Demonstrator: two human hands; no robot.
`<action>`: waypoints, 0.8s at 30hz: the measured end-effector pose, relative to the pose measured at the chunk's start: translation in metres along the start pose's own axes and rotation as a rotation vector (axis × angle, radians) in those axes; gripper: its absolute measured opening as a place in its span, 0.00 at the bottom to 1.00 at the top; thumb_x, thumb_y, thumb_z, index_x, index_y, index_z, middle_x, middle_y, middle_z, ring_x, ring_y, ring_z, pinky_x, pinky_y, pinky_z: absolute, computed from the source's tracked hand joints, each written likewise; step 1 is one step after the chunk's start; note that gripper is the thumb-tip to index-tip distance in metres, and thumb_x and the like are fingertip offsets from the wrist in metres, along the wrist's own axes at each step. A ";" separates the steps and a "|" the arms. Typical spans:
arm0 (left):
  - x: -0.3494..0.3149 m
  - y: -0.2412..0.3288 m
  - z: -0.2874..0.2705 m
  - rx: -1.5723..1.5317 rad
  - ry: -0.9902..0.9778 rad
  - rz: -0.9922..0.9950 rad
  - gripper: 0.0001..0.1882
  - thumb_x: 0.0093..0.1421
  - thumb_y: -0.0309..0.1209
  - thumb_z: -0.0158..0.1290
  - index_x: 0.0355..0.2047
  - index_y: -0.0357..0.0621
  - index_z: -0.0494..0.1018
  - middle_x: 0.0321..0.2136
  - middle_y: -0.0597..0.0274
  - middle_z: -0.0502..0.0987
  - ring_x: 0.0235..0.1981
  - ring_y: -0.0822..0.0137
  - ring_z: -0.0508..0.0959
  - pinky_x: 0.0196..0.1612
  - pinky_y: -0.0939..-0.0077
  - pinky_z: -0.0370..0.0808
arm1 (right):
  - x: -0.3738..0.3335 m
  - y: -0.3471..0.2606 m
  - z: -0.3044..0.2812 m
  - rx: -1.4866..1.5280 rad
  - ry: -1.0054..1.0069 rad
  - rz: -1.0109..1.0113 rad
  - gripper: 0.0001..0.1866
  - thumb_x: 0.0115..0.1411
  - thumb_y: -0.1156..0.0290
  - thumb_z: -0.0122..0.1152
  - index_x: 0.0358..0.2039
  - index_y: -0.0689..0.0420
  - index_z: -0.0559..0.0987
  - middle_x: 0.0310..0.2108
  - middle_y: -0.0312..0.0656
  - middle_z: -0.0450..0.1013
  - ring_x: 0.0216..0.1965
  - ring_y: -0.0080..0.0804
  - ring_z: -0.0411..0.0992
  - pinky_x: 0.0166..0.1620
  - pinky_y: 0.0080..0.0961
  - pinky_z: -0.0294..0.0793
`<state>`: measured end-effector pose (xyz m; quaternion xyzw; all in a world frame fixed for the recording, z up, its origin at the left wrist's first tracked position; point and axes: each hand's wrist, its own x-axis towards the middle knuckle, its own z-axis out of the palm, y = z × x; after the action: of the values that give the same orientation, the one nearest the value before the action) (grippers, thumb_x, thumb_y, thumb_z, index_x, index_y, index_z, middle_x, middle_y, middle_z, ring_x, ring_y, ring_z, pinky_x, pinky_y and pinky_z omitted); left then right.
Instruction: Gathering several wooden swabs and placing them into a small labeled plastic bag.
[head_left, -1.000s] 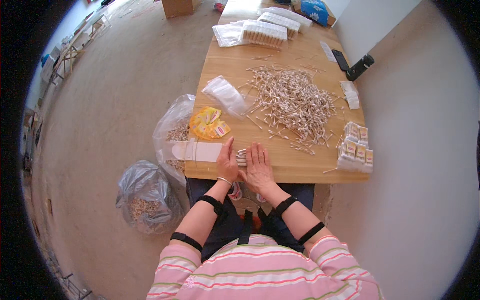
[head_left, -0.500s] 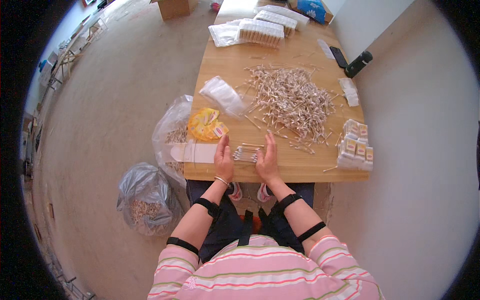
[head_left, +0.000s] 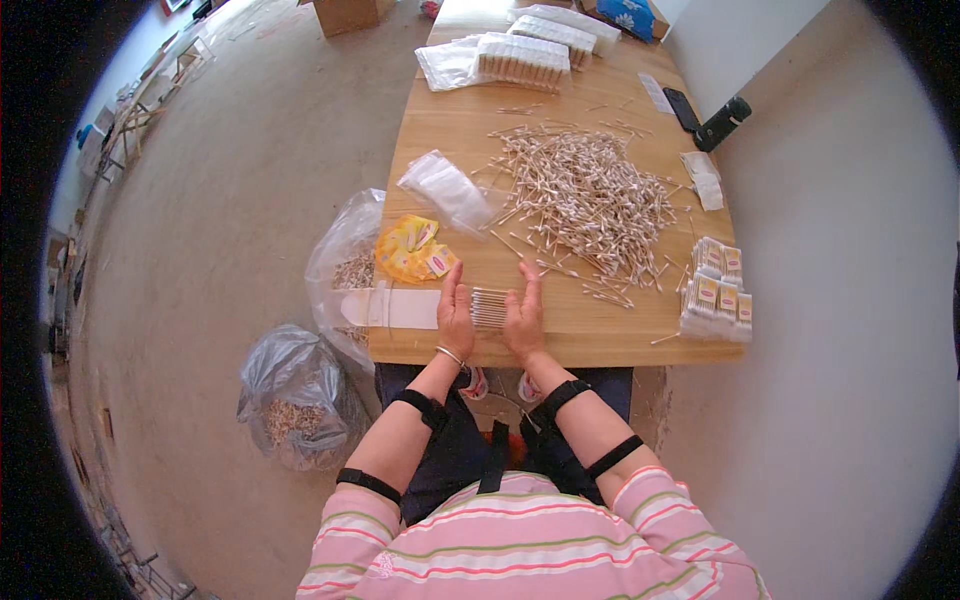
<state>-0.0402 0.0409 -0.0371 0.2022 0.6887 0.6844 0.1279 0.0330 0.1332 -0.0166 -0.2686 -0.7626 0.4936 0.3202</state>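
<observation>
A small flat row of cotton swabs [head_left: 489,308] lies near the table's front edge, its sticks running left to right. My left hand [head_left: 456,318] stands on edge at the row's left end, fingers straight. At the opposite end my right hand [head_left: 523,318] faces it the same way, thumb and fingers stretched out. The palms appear to touch the swab tips from both sides. Left of my left hand lies a white card strip [head_left: 412,308]. Beyond the hands spreads a big heap of loose cotton swabs [head_left: 590,200].
Yellow printed labels [head_left: 405,250] and clear plastic bags [head_left: 445,190] lie at the left. Packed swabs [head_left: 715,305] stand at the right edge, with a dark bottle [head_left: 722,124] and phone [head_left: 682,110] farther back. Filled packs [head_left: 522,62] sit at the far end. A grey bag [head_left: 300,390] stands on the floor.
My right hand has moved left, closer to my left hand, which shifted slightly right. The swabs between them now lie in a narrower, more even row.
</observation>
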 end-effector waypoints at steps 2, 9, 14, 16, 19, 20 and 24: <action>0.002 -0.002 -0.001 -0.007 -0.010 -0.007 0.24 0.67 0.36 0.36 0.59 0.34 0.58 0.58 0.49 0.62 0.61 0.59 0.61 0.62 0.71 0.55 | 0.002 -0.002 0.006 0.051 -0.029 0.011 0.26 0.56 0.77 0.44 0.57 0.64 0.61 0.59 0.53 0.57 0.63 0.44 0.52 0.64 0.33 0.48; 0.000 -0.003 0.000 -0.157 -0.077 -0.059 0.26 0.68 0.39 0.37 0.60 0.33 0.55 0.60 0.49 0.59 0.62 0.60 0.57 0.63 0.70 0.53 | 0.001 0.000 0.005 -0.056 -0.056 -0.006 0.23 0.56 0.76 0.45 0.54 0.62 0.64 0.54 0.51 0.62 0.56 0.47 0.60 0.59 0.36 0.57; 0.000 -0.009 -0.001 -0.304 -0.020 -0.050 0.26 0.68 0.40 0.37 0.60 0.33 0.56 0.60 0.50 0.59 0.62 0.60 0.58 0.64 0.69 0.53 | 0.001 0.006 0.000 -0.230 -0.287 -0.128 0.21 0.54 0.79 0.45 0.51 0.61 0.66 0.50 0.50 0.65 0.53 0.46 0.61 0.56 0.37 0.59; 0.000 -0.009 -0.003 -0.315 -0.040 -0.093 0.26 0.68 0.40 0.37 0.59 0.33 0.56 0.60 0.51 0.59 0.62 0.60 0.58 0.64 0.69 0.53 | -0.002 0.002 -0.001 -0.175 -0.307 -0.102 0.21 0.54 0.80 0.45 0.50 0.60 0.67 0.49 0.50 0.66 0.53 0.47 0.61 0.57 0.37 0.59; -0.001 -0.008 -0.002 -0.355 -0.035 -0.118 0.27 0.68 0.41 0.37 0.59 0.33 0.57 0.59 0.50 0.60 0.61 0.60 0.59 0.64 0.69 0.53 | -0.005 0.000 -0.003 -0.092 -0.134 0.017 0.21 0.55 0.79 0.45 0.51 0.61 0.66 0.50 0.50 0.65 0.54 0.47 0.62 0.58 0.36 0.58; -0.001 -0.008 -0.002 -0.355 -0.033 -0.118 0.27 0.68 0.41 0.37 0.59 0.33 0.57 0.59 0.50 0.60 0.61 0.60 0.59 0.64 0.69 0.53 | -0.005 0.000 -0.003 -0.022 -0.081 0.025 0.21 0.55 0.79 0.45 0.52 0.61 0.65 0.51 0.50 0.65 0.55 0.47 0.61 0.59 0.36 0.56; 0.000 -0.010 -0.002 -0.312 -0.053 -0.086 0.27 0.68 0.42 0.38 0.59 0.33 0.58 0.59 0.51 0.61 0.61 0.60 0.59 0.64 0.69 0.53 | -0.006 -0.001 0.004 0.118 -0.086 0.104 0.22 0.58 0.77 0.43 0.55 0.62 0.63 0.56 0.52 0.62 0.60 0.47 0.57 0.63 0.35 0.51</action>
<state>-0.0423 0.0397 -0.0465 0.1683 0.5785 0.7714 0.2048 0.0337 0.1256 -0.0184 -0.2670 -0.7302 0.5648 0.2767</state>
